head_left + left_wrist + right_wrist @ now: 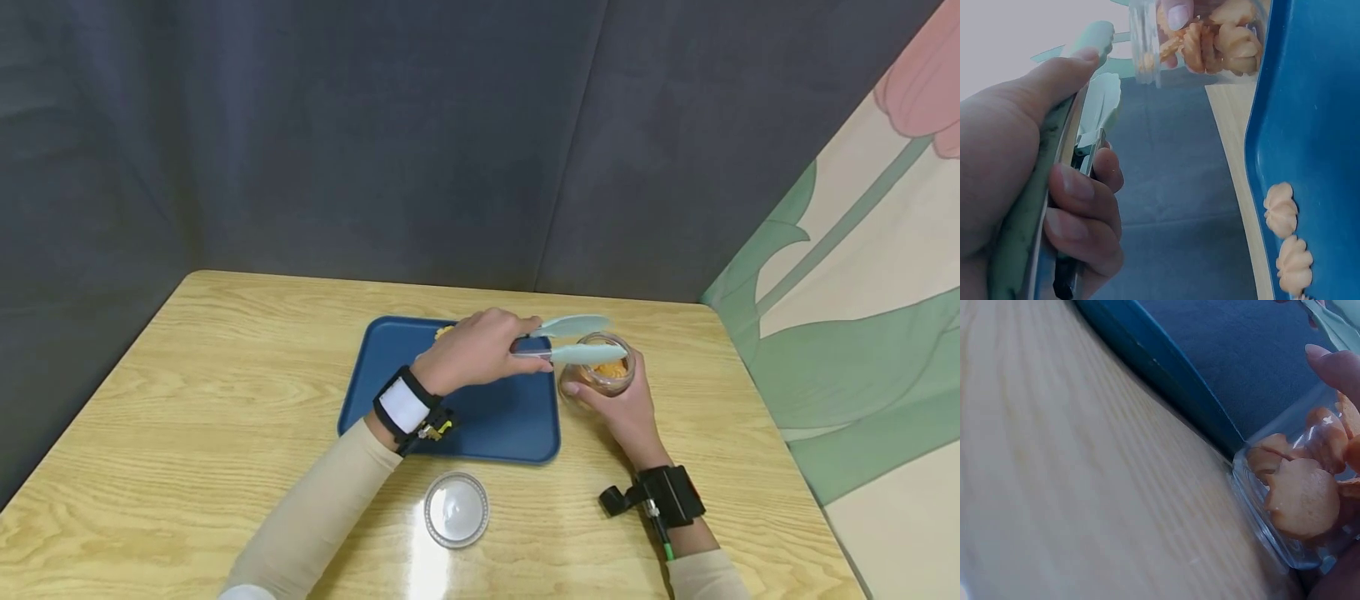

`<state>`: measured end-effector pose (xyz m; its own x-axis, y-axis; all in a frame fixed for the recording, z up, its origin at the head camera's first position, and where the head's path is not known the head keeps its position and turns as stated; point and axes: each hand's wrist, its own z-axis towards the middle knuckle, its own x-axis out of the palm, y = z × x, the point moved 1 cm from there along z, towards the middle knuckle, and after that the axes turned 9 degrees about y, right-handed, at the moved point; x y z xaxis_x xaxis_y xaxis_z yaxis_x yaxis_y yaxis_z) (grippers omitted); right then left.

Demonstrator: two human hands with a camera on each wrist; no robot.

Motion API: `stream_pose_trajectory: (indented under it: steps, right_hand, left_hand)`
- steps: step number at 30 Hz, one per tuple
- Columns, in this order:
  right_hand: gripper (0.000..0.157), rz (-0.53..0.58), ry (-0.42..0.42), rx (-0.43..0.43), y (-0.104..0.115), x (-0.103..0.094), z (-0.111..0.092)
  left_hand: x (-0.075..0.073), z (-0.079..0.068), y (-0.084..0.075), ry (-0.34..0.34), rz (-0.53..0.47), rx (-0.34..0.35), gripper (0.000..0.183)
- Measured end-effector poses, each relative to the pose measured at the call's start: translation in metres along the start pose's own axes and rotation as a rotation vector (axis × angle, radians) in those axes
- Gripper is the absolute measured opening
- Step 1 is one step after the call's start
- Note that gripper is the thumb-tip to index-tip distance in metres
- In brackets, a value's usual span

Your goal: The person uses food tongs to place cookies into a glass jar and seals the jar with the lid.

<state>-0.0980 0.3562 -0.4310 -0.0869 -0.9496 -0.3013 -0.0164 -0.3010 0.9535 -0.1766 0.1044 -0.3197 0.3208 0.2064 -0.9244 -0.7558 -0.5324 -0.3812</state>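
Observation:
My left hand (480, 350) grips a pair of tongs (1100, 103) with pale green tips, the tips slightly apart. In the head view the tongs' tips overlap the mouth of a clear jar (597, 382). Round the side of that jar curl the fingers of my right hand (628, 408). Through its wall show several golden cookies (1304, 497) with ridged shapes. At the jar's left stands a blue tray (495, 417), partly covered by my left hand. Shell-shaped cookies (1281, 210) lie in a row along the tray's edge in the left wrist view.
A round clear lid (456, 510) lies on the wooden table (187, 417) in front of the tray. Behind the table hangs a dark curtain (375, 150). A flower-patterned cloth (870, 367) is on the right.

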Motion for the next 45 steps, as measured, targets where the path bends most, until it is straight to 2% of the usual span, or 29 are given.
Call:
stream_pose_trajectory:
  steps: [5,10,17,23,32,45]
  right_hand:
    - [0.095,-0.034,-0.018,-0.012,0.002,-0.002,0.001]
    - [0.096,-0.053,-0.025,-0.01,0.0,-0.005,0.002]
    - [0.096,-0.051,-0.022,0.009,-0.001,-0.005,0.002]
    - [0.097,-0.071,-0.018,0.015,0.0,-0.004,0.003]
    - [0.095,-0.075,-0.015,0.009,0.002,-0.008,0.004]
    - [0.095,-0.074,-0.034,-0.007,-0.001,-0.015,0.001]
  left_hand:
    - [-0.003,-0.014,0.006,-0.028,-0.004,-0.018,0.061]
    - [-0.004,-0.029,0.013,-0.03,-0.028,-0.06,0.067]
    - [0.0,-0.053,0.024,-0.027,-0.024,-0.089,0.051]
    - [0.009,-0.079,0.038,0.001,-0.021,-0.144,0.07]
    - [0.021,-0.111,0.053,0.004,-0.017,-0.196,0.072]
    - [0.039,-0.143,0.061,0.009,-0.047,-0.234,0.077]
